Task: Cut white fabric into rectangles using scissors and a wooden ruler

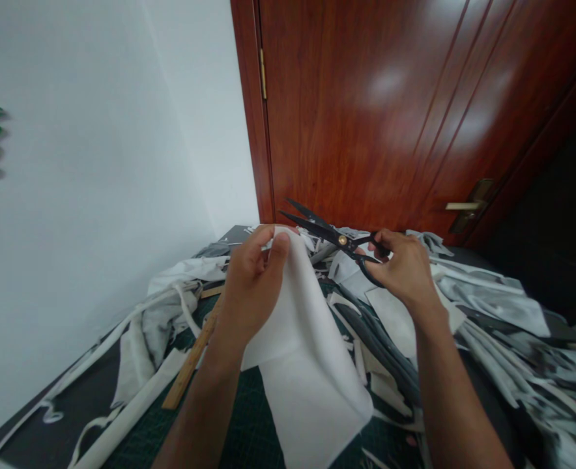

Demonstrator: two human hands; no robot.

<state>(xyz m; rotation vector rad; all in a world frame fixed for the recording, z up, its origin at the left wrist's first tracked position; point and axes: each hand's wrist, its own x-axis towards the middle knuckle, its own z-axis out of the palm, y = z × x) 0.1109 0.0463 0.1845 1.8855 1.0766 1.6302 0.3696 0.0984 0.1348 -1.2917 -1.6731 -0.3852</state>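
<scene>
My left hand (251, 277) pinches the top edge of a folded piece of white fabric (302, 352), which hangs down over the green cutting mat (249, 417). My right hand (405, 267) grips the handles of black scissors (334, 236). Their blades are spread apart and point left, the tips just above the fabric's upper edge beside my left fingers.
White and grey fabric strips and scraps (488, 299) are heaped across the table. A wooden ruler (193, 355) lies under my left forearm. A white wall (97, 195) stands to the left and a red-brown wooden door (390, 111) with a metal handle (466, 205) behind.
</scene>
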